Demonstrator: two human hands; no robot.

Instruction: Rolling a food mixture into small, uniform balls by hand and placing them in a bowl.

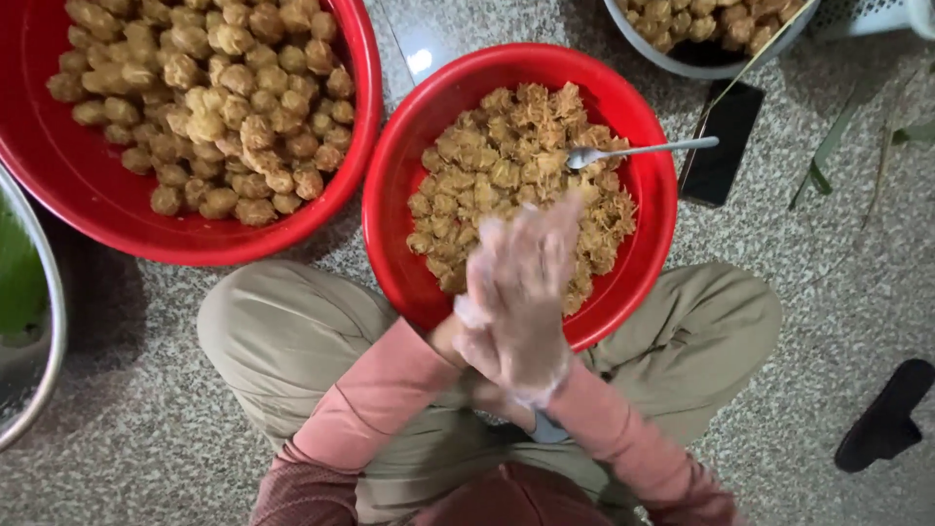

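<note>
My two hands, in thin clear gloves, are pressed palm to palm over the near edge of a red bowl (394,185). My right hand (531,282) lies on top with its fingers pointing away from me. My left hand (474,326) is mostly under it. Both are blurred, and whatever is between the palms is hidden. The bowl holds a brown shredded mix with small lumps (506,166). A metal spoon (643,149) rests in it, handle out to the right. I sit cross-legged on a speckled floor.
A larger red basin (362,97) at the upper left is heaped with brown balls (214,97). A grey bowl (662,60) of similar balls sits top right, a black phone (721,146) below it. A steel basin (54,341) is at left, a black slipper (886,414) at right.
</note>
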